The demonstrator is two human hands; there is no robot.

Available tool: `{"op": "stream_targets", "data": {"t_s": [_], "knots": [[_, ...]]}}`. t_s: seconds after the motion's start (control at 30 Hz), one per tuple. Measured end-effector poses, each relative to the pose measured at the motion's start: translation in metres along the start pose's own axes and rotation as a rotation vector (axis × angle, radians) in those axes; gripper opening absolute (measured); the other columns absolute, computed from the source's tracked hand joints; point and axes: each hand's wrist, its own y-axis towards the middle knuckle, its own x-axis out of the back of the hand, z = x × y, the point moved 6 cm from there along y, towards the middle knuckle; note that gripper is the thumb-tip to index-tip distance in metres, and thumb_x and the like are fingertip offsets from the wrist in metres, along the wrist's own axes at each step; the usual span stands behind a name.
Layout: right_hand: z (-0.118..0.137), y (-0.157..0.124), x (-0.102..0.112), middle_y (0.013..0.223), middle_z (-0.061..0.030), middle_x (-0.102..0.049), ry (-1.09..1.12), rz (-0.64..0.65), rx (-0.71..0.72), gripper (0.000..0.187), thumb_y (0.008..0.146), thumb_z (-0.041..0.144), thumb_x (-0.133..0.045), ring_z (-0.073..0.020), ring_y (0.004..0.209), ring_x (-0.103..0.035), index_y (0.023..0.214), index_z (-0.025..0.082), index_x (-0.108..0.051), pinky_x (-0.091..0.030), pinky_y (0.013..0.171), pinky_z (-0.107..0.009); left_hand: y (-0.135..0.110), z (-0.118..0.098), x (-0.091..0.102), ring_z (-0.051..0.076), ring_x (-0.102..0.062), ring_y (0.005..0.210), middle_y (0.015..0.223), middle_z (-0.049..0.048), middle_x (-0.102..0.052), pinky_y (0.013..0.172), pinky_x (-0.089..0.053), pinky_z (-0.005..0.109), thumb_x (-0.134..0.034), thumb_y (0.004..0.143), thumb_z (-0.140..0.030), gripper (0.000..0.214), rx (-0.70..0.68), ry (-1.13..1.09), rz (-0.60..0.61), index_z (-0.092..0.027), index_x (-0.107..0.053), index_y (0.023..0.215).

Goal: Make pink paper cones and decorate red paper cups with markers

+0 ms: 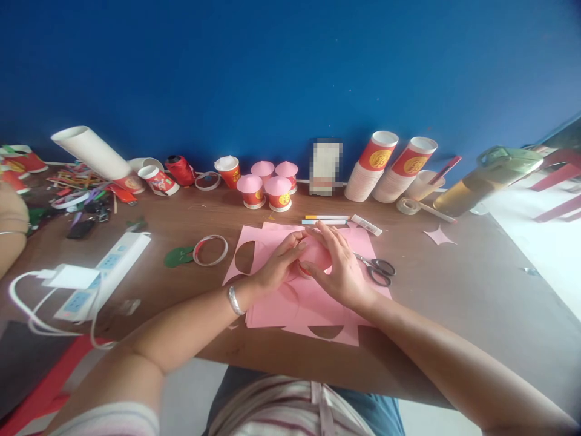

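Note:
Both my hands are curved around a small paper cup topped with a round pink paper piece point(318, 254) over the pink sheets point(281, 303). My left hand point(279, 263), with a silver bracelet at the wrist, presses its left side. My right hand point(340, 266) wraps the right side, thumb at the front and fingers reaching over the back. Only a sliver of the cup's red wall shows; my fingers hide the rest. Scissors point(381, 271) with dark handles lie just right of my right hand. Behind the hands are a glue stick point(367, 225) and two pens point(327, 218).
Several red cups with pink cone tops point(279, 189) stand near the blue wall. Tall cup stacks point(370, 166) and a tape roll point(408, 206) are at back right. A power strip point(109, 272) with white cables lies left. Another person's arm point(11, 224) shows at the left edge.

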Motion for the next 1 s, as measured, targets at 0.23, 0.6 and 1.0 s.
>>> {"op": "stream_targets", "data": {"t_s": [0.23,0.6,1.0], "knots": [[0.002,0.0,-0.001,0.146,-0.0112,-0.066,-0.011,0.002,0.007,0.081,0.094,0.027,-0.067,-0.0343,0.142,-0.055,0.163,0.024,-0.025,-0.04,0.122,-0.063,0.003,-0.001,0.004,0.02,-0.062,0.101,0.124,0.0084,-0.064,0.083,-0.051,0.031,-0.069,0.096,-0.049,0.045,-0.105,0.071,-0.009,-0.022,-0.064,0.132],[-0.022,0.001,0.034,0.147,-0.0133,-0.063,0.161,-0.134,-0.04,0.057,0.108,0.037,-0.048,-0.0303,0.14,-0.057,0.162,0.028,-0.031,-0.047,0.116,-0.06,0.006,-0.009,0.024,0.027,-0.048,0.14,0.139,0.0078,-0.061,0.119,-0.032,0.039,-0.071,0.093,-0.05,0.045,-0.182,0.16,-0.099,-0.026,-0.063,0.131],[-0.063,0.001,0.014,0.123,-0.0121,-0.075,0.132,-0.073,-0.14,0.047,0.099,0.017,-0.039,-0.0261,0.119,-0.069,0.145,0.021,-0.049,-0.06,0.097,-0.05,0.007,-0.01,0.027,0.026,-0.053,0.135,0.135,0.0077,-0.064,0.117,-0.036,0.04,-0.068,0.096,-0.046,0.036,-0.161,0.149,-0.111,-0.024,-0.066,0.125]]}}
